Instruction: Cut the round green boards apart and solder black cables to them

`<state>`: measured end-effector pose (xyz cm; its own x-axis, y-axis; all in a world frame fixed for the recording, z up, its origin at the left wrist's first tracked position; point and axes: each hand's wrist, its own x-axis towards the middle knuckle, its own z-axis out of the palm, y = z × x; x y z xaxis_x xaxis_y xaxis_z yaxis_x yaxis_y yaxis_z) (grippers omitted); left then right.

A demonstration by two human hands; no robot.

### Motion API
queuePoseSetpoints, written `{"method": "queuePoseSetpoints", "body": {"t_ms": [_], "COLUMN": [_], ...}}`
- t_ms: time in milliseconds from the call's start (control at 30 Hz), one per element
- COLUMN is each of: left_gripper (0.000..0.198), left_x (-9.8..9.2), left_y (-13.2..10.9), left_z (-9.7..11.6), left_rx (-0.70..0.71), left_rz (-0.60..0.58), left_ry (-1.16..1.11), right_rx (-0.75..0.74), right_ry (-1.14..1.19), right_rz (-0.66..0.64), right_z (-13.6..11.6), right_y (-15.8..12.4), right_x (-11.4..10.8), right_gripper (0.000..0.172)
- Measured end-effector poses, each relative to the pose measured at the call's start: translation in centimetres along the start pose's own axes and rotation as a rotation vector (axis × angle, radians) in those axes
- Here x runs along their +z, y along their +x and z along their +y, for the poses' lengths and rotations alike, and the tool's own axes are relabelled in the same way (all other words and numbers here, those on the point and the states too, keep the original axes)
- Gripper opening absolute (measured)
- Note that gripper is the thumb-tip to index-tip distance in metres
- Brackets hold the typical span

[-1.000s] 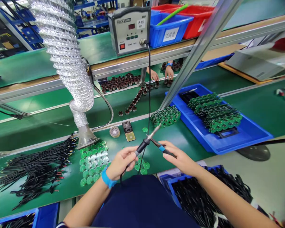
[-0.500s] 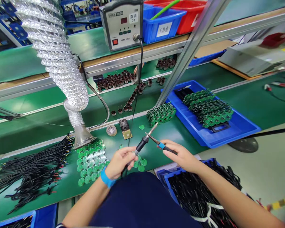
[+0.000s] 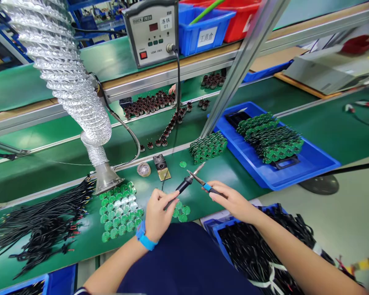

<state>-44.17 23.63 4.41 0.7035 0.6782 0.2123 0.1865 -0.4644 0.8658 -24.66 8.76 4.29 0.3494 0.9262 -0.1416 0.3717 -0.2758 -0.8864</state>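
My left hand, with a blue wristband, grips the black handle of a soldering iron whose metal tip points up and to the right. My right hand holds blue-handled tweezers; their points cross the iron's shaft. Both hands hover over the green bench, just above a few round green circuit boards. A larger patch of the same round boards lies to the left of my left hand.
A silver fume hose ends in a funnel on the bench. The soldering station stands on the shelf. A blue tray of green boards sits at right, black wire bundles at left, a bin of black wires near my right arm.
My left hand has turned and dropped slightly, lowering the iron's handle. The tweezers stay crossed at the iron. The view has shifted a little right and down.
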Motion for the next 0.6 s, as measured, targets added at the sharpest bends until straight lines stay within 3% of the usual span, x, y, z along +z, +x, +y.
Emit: {"method": "queuePoseSetpoints", "body": {"t_ms": [67,100,233,300,333,400,533,600], "left_gripper": [0.023,0.025,0.038,0.038,0.037,0.039,0.038,0.028], "left_x": [0.0,-0.1,-0.8,-1.0,-1.0,-1.0,-0.4,-0.1], "left_y": [0.1,0.3,1.2,1.6,1.7,1.8,1.8,1.6], "left_z": [-0.2,-0.3,-1.0,-1.0,-0.9,-0.5,0.1,0.1], "left_rx": [-0.059,-0.156,-0.740,-0.889,-0.896,-0.799,-0.369,-0.162], "left_rz": [-0.016,-0.083,-0.657,-0.817,-0.812,-0.665,-0.190,-0.048], "left_ry": [-0.065,-0.171,-0.893,-1.129,-1.167,-1.071,-0.459,-0.205], "right_rx": [-0.005,-0.015,-0.114,-0.153,-0.159,-0.136,-0.013,0.033], "right_ry": [-0.021,-0.028,0.016,0.059,0.073,0.088,0.123,0.132], "right_rz": [0.022,0.030,0.040,0.071,0.090,0.098,0.056,0.038], "right_z": [0.1,0.4,2.0,2.8,3.1,3.4,2.7,1.9], "right_y": [0.1,0.1,1.0,1.5,1.7,1.8,0.8,0.2], "right_x": [-0.2,-0.2,0.0,0.3,0.4,0.5,-0.1,-0.5], "right_gripper": [0.031,0.030,0.026,0.025,0.026,0.028,0.034,0.036]}}
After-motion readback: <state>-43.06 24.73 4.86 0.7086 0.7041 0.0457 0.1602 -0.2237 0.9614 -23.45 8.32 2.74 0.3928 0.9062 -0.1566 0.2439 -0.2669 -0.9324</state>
